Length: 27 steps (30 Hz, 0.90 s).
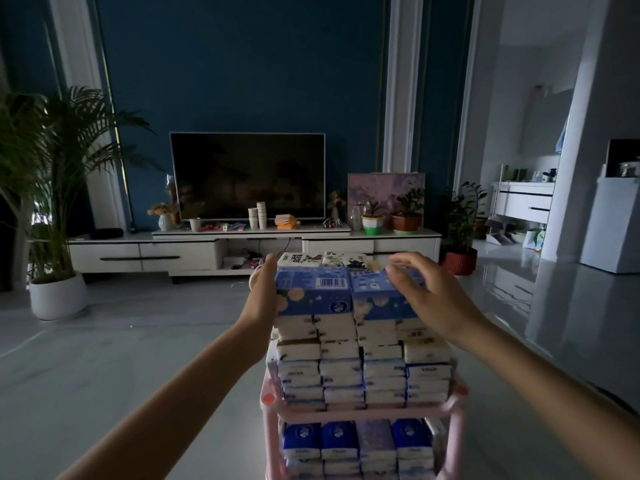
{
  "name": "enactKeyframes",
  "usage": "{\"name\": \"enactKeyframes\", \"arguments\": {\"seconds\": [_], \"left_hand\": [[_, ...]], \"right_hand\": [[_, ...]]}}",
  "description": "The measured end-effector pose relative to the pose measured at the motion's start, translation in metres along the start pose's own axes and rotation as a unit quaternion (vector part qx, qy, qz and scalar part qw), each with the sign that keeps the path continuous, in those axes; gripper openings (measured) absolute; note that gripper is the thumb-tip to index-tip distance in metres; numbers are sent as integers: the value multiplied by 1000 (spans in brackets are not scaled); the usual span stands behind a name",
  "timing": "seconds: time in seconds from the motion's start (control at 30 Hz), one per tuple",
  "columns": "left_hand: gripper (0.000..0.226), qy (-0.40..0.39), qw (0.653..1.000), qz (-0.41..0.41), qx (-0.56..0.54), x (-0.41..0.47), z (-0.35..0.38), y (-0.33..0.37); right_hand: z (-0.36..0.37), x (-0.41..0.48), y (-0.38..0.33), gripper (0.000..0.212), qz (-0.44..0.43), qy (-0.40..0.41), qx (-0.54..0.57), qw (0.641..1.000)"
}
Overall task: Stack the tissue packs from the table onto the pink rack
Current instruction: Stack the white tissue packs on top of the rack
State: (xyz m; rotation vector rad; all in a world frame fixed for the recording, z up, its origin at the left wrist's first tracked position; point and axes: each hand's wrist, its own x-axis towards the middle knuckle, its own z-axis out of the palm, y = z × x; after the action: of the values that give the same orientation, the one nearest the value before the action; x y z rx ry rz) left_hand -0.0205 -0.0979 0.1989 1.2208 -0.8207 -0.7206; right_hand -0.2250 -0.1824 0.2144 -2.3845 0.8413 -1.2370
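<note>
The pink rack (363, 413) stands right in front of me, its top shelf piled high with several rows of white and blue tissue packs (363, 368). Two blue flowered packs lie side by side on top of the pile: the left blue pack (313, 294) and the right blue pack (377, 299). My left hand (263, 292) presses flat against the left pack's outer side. My right hand (433, 292) rests over the right pack's top and side, fingers spread. Two white patterned packs (325, 260) lie behind them. The lower shelf holds more packs (356, 445).
A white TV cabinet (242, 251) with a dark television (247, 176), paper cups and potted plants stands against the blue wall ahead. A tall palm in a white pot (57, 296) is at left, a red pot (460, 261) at right. Glossy grey floor surrounds the rack.
</note>
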Motion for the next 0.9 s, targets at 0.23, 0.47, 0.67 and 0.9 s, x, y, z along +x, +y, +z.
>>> {"name": "enactKeyframes", "arguments": {"seconds": [0.23, 0.47, 0.67, 0.9], "left_hand": [[53, 22, 1000, 10, -3, -7, 8, 9], [61, 0, 1000, 26, -8, -21, -2, 12], [62, 84, 988, 1, 133, -60, -30, -46], [43, 36, 993, -62, 93, -81, -19, -103]], "right_hand": [[1, 4, 1, 38, -16, 13, -23, 1000], [-6, -2, -1, 31, -14, 26, 11, 1000], [-10, -60, 49, 28, 157, 167, 66, 971], [39, -105, 55, 41, 368, 89, 266, 887]]}}
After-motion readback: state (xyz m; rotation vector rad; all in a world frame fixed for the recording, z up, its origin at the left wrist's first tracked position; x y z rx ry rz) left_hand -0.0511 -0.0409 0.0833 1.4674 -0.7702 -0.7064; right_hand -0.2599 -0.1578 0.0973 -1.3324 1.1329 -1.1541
